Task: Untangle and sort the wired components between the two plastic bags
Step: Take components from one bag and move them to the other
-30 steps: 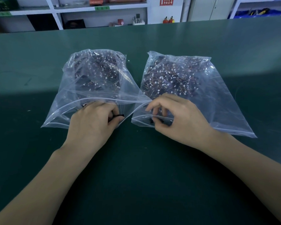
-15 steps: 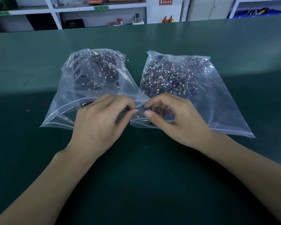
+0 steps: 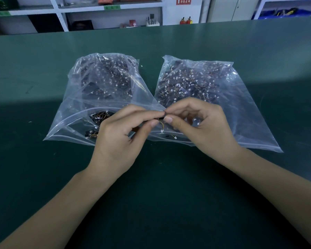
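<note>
Both hands pinch one wired component over the gap between the two open bags.

The left hand (image 3: 122, 141) and right hand (image 3: 201, 128) meet at fingertip level, each pinching an end of a small black wired component (image 3: 160, 121); its orange-yellow lead and white connector hang below the fingers. Holding it from both ends probably allows the lead to be worked free of neighbouring parts. The left plastic bag (image 3: 75, 112) and right plastic bag (image 3: 244, 112) lie side by side on the green table (image 3: 169, 194), mouths toward the person, likely so either can be reached. Both hold many similar components; a few lie loose at each mouth. A red wall sign (image 3: 183, 0) carries white characters, too small to read; green shelf labels (image 3: 112, 7) are likewise illegible.
</note>
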